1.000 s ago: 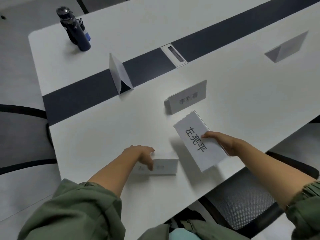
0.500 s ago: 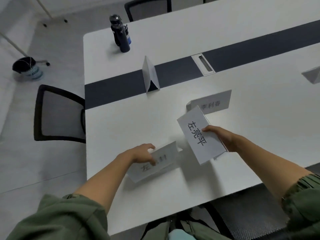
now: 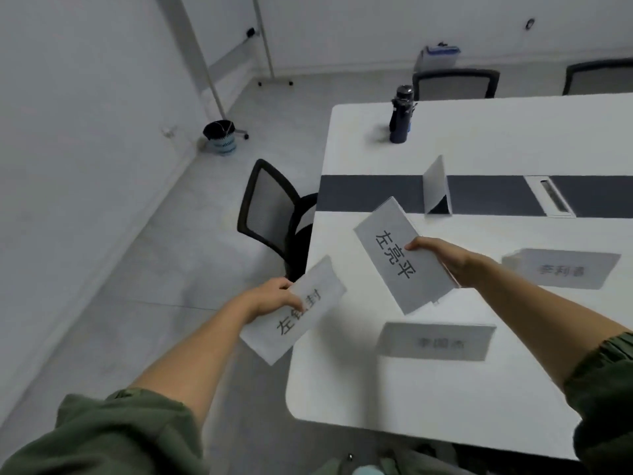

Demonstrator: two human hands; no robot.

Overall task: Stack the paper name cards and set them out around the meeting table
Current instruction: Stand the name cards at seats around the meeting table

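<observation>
Paper name card (image 3: 322,286), middle character behind left hand (image 3: 270,298) thumb

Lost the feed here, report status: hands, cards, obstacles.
Left hand grips one name card off the table. Right hand holds another card above it. Chair at table end.

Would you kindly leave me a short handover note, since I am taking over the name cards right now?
Left hand grips a flat card off the end of the table, above the floor.
Right hand grips the 左亮平 card above the tabletop.
Done: three folded cards stand: near card, right card, strip card on the dark band.
To do: probably stack the two held cards, then set them out at seats.
</observation>
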